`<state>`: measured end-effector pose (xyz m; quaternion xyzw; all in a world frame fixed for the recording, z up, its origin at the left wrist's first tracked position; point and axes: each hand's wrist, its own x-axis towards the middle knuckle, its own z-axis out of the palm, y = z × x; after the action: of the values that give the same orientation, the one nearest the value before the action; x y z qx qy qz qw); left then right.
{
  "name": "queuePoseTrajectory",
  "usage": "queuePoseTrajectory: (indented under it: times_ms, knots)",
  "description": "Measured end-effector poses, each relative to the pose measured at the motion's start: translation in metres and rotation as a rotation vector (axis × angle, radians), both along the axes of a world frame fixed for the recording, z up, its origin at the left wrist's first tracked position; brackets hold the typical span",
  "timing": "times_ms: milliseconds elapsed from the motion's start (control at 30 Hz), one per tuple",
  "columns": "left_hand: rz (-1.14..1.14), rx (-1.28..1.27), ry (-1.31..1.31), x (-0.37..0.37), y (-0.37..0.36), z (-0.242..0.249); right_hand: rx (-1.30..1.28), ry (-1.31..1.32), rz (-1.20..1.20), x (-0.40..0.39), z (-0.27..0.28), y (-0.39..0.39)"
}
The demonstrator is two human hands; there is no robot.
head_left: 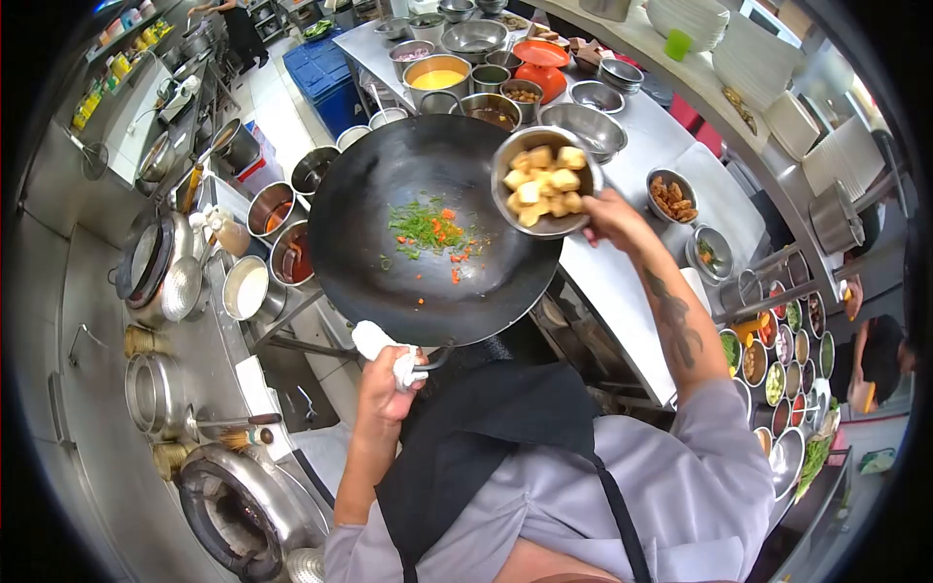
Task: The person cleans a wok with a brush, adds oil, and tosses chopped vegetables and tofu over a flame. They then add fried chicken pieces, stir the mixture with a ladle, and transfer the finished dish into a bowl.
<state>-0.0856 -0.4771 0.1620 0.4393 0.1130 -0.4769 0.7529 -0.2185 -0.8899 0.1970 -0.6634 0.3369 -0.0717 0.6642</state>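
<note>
The large, black, round-bottomed metal wok (pixel 360 204) sits in the middle of my feed, directly in front of the person, who wears a black cloth apron (pixel 491 428). In its bowl I see a loose heap of chopped green leaves (pixel 411 229) mixed with small orange-red bits (pixel 448 231), a few strewn toward the near side.

From here I see the left hand (pixel 386 392) clamped on the wok's dark looped metal handle (pixel 436 361), a folded white cloth (pixel 373 340) bunched in its grip. The right hand (pixel 614 222) is clamped on the edge of a round, silvery steel bowl (pixel 502 187), which overlaps the wok's right rim in my view; I cannot tell whether they touch. It carries pale yellow cubes (pixel 544 181).

On the steel table beyond, an orange-red scale (pixel 541 82) stands near a steel pot (pixel 421 99) of yellow liquid. Colourful packets (pixel 153 36) line the upper-left shelf, their print too small for me to read.
</note>
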Motion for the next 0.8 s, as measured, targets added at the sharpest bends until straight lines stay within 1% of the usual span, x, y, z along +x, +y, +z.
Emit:
queuePoseTrajectory:
  times_ms: [33, 100, 133, 200, 233, 333, 367, 433, 500, 533, 567, 600, 633, 700, 733, 767, 800]
  knots:
    - [0.002, -0.001, -0.001, -0.002, -0.001, 0.001, -0.111, 0.052, 0.096, 0.018, -0.008, 0.0]
    - [-0.052, 0.016, -0.013, -0.006, -0.003, 0.005, -0.476, 0.316, 0.115, 0.054, 0.024, 0.035]
    - [-0.017, -0.013, 0.042, -0.006, -0.004, 0.005, -0.479, 0.314, 0.119, 0.063, 0.019, 0.039]
    - [-0.012, -0.018, 0.037, -0.01, -0.005, 0.006, -1.189, -0.018, 0.092, 0.078, 0.005, 0.046]
    - [-0.014, -0.022, 0.032, -0.01, -0.006, 0.007, -1.19, -0.023, 0.096, 0.081, 0.002, 0.044]
    - [-0.013, -0.02, 0.018, -0.012, -0.006, 0.007, -1.256, -0.084, -0.032, 0.085, 0.01, 0.034]
    - [-0.01, -0.014, 0.019, -0.012, -0.006, 0.007, -1.207, -0.08, -0.103, 0.083, 0.016, 0.028]
    - [0.007, -0.017, 0.024, -0.013, -0.003, 0.006, -1.38, -0.325, -0.3, 0.076, -0.001, -0.01]
    - [0.006, -0.017, 0.034, -0.011, 0.002, 0.003, -0.534, -0.036, -0.354, 0.044, 0.027, -0.015]
    - [0.021, -0.041, 0.039, -0.011, 0.007, 0.001, -0.283, -0.2, -0.427, 0.03, 0.004, -0.032]
    - [0.033, -0.066, 0.046, -0.01, 0.01, -0.001, -0.126, -0.25, -0.513, 0.012, -0.001, -0.03]
    - [0.047, -0.027, 0.036, -0.013, 0.012, 0.007, 0.017, -0.218, -0.54, -0.004, -0.017, -0.034]
    - [0.042, -0.04, 0.003, -0.013, 0.018, 0.008, 0.159, -0.19, -0.564, -0.015, -0.038, -0.039]
    - [0.007, -0.131, 0.007, -0.006, 0.034, 0.0, 0.513, -0.151, -0.539, -0.03, -0.078, -0.038]
    - [0.054, -0.114, 0.035, -0.005, 0.039, 0.002, 0.612, -0.179, -0.471, -0.033, -0.105, -0.043]
    - [0.105, -0.095, 0.062, -0.006, 0.043, 0.007, 0.731, -0.256, -0.455, -0.034, -0.122, -0.043]
    - [0.141, -0.114, 0.011, -0.007, 0.049, 0.011, 0.812, -0.337, -0.464, -0.032, -0.134, -0.043]
